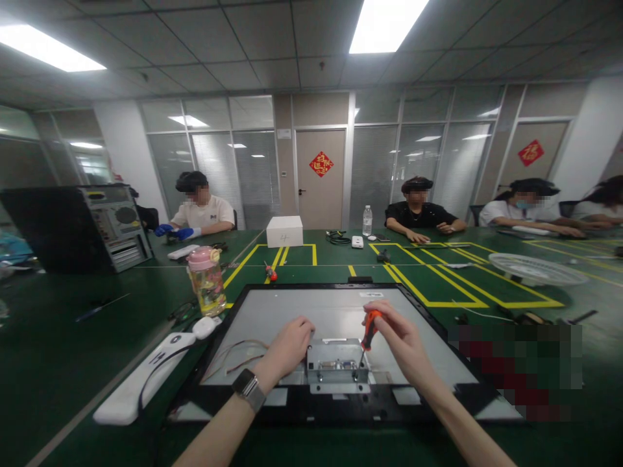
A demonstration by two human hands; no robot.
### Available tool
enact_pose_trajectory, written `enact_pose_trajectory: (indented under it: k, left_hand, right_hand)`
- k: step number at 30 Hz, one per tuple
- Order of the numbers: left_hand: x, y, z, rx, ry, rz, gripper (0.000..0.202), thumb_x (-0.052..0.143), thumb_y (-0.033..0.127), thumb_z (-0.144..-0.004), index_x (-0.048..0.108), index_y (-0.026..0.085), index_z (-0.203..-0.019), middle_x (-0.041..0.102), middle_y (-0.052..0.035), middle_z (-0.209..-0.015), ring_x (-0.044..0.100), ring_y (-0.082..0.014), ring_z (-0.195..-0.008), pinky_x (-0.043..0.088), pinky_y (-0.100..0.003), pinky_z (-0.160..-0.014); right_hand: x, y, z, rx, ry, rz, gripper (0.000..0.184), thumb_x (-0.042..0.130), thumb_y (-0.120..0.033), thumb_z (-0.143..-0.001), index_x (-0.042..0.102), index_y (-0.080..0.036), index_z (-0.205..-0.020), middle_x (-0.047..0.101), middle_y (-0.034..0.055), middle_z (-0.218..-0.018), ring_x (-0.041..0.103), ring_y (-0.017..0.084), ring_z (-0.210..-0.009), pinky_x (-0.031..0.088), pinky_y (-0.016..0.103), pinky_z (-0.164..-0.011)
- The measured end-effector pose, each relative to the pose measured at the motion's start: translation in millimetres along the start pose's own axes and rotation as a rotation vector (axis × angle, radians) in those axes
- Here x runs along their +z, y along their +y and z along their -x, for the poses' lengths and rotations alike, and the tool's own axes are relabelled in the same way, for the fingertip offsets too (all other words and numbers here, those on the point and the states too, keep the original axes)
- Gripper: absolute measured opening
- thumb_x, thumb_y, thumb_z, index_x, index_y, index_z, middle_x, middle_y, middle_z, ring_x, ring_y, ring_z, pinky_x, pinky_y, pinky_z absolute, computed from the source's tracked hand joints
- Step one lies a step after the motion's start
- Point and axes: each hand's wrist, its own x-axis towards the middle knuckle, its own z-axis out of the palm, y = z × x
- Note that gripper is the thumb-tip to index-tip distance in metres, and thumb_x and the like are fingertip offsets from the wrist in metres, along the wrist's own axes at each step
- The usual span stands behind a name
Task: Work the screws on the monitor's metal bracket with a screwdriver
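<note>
A monitor (263, 311) lies face down on the green table (58, 350), directly in front of the person, with its grey back plate up and a black frame around it. In the middle of the near edge sits a small metal box (337, 364). The right hand (402, 340) is closed around a screwdriver (368, 329) with an orange handle. The shaft points down and the tip meets the right part of the box. The left hand (287, 347) rests against the left side of the box with its fingers bent. It is not possible to tell if it really grips the box or only leans on it. A watch (248, 388) is on that wrist.

Thin wires (233, 357) lie loose on the back plate, just left of the left hand. Beside the left edge of the monitor are a white keyboard (136, 383) and a white mouse (204, 326), and behind them stands a bottle with a pink lid (207, 279). Further left a computer case (92, 227) stands on the table. Behind the monitor, well apart, lie a second screwdriver (270, 272) with a red handle, a white carton (285, 231) and a water bottle (367, 220). To the right lies a round fan grille (535, 268). Other people sit at the far side of the table, and one wears blue gloves (178, 231).
</note>
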Motion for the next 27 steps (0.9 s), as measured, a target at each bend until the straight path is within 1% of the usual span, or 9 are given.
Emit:
enact_pose_trajectory:
  k: [2, 4, 8, 13, 16, 21, 23, 25, 27]
  left_hand:
    - [-0.6, 0.4, 0.3, 0.003, 0.003, -0.003, 0.032, 0.03, 0.015, -0.096, 0.061, 0.018, -0.102, 0.06, -0.0072, -0.106, 0.057, -0.0171, -0.098, 0.044, -0.029, -0.092]
    - [-1.1, 0.6, 0.4, 0.005, -0.01, -0.015, 0.031, 0.031, 0.014, -0.096, 0.061, 0.018, -0.101, 0.059, -0.0073, -0.106, 0.057, -0.0172, -0.098, 0.044, -0.029, -0.092]
    - [-1.8, 1.1, 0.0, 0.002, -0.033, -0.031, 0.03, 0.032, 0.013, -0.095, 0.06, 0.017, -0.103, 0.059, -0.0078, -0.107, 0.056, -0.0174, -0.099, 0.043, -0.029, -0.092]
    - [-0.7, 0.9, 0.1, 0.007, -0.01, -0.019, 0.03, 0.031, 0.014, -0.096, 0.061, 0.016, -0.102, 0.059, -0.0078, -0.105, 0.057, -0.0174, -0.097, 0.044, -0.029, -0.091]
    - [1.5, 0.3, 0.9, -0.001, 0.002, 0.014, 0.032, 0.031, 0.014, -0.096, 0.061, 0.016, -0.106, 0.06, -0.0082, -0.108, 0.057, -0.0172, -0.099, 0.044, -0.029, -0.093]
    - [3.0, 1.4, 3.1, -0.021, 0.021, 0.072, 0.035, 0.028, 0.015, -0.096, 0.061, 0.018, -0.109, 0.06, -0.0079, -0.111, 0.056, -0.0172, -0.105, 0.042, -0.029, -0.097]
    - [2.6, 2.1, 3.6, -0.028, 0.027, 0.079, 0.035, 0.028, 0.015, -0.096, 0.061, 0.018, -0.107, 0.061, -0.0079, -0.111, 0.057, -0.0172, -0.103, 0.043, -0.029, -0.096]
    - [2.2, 2.1, 3.7, -0.025, 0.031, 0.078, 0.035, 0.028, 0.015, -0.096, 0.061, 0.018, -0.106, 0.061, -0.0078, -0.11, 0.057, -0.0172, -0.103, 0.043, -0.029, -0.095]
    - [2.3, 1.4, 3.8, -0.01, 0.033, 0.069, 0.034, 0.029, 0.015, -0.096, 0.061, 0.017, -0.106, 0.061, -0.0078, -0.11, 0.057, -0.0172, -0.103, 0.043, -0.029, -0.096]
  right_hand:
    - [0.2, -0.1, 1.1, 0.027, -0.049, -0.054, 0.027, 0.056, -0.042, -0.089, 0.07, -0.023, -0.104, 0.065, 0.0078, -0.095, 0.063, 0.022, -0.084, 0.053, 0.036, -0.075]
    - [1.0, -1.7, 1.8, 0.049, -0.08, -0.08, 0.028, 0.055, -0.042, -0.09, 0.069, -0.023, -0.106, 0.068, 0.0082, -0.093, 0.064, 0.024, -0.084, 0.053, 0.039, -0.078]
    - [4.0, -4.5, 1.6, 0.02, -0.05, -0.025, 0.02, 0.066, -0.04, -0.082, 0.071, -0.021, -0.087, 0.064, 0.006, -0.083, 0.062, 0.022, -0.078, 0.053, 0.033, -0.069]
    - [3.3, -5.7, -4.9, 0.017, -0.019, -0.092, 0.018, 0.071, -0.04, -0.077, 0.072, -0.022, -0.079, 0.057, 0.0036, -0.082, 0.059, 0.019, -0.072, 0.052, 0.029, -0.057]
    - [0.3, -15.4, -16.6, 0.062, -0.187, -0.035, 0.018, 0.071, -0.039, -0.078, 0.073, -0.02, -0.078, 0.06, 0.0036, -0.079, 0.06, 0.018, -0.072, 0.052, 0.029, -0.061]
    - [4.9, -22.2, -39.0, 0.169, -0.541, -0.075, 0.027, 0.06, -0.042, -0.087, 0.072, -0.019, -0.096, 0.07, 0.0064, -0.088, 0.064, 0.019, -0.075, 0.052, 0.035, -0.075]
    - [10.2, -14.1, -41.7, 0.213, -0.536, -0.187, 0.029, 0.061, -0.043, -0.086, 0.07, -0.018, -0.098, 0.07, 0.0075, -0.09, 0.065, 0.02, -0.082, 0.052, 0.035, -0.076]
    - [14.8, -3.2, -39.3, 0.249, -0.455, -0.316, 0.03, 0.064, -0.045, -0.083, 0.07, -0.018, -0.094, 0.07, 0.0078, -0.089, 0.066, 0.021, -0.084, 0.052, 0.033, -0.073]
    - [17.1, 6.1, -33.6, 0.291, -0.395, -0.375, 0.028, 0.067, -0.044, -0.082, 0.07, -0.019, -0.095, 0.069, 0.0076, -0.094, 0.065, 0.021, -0.088, 0.051, 0.036, -0.079]
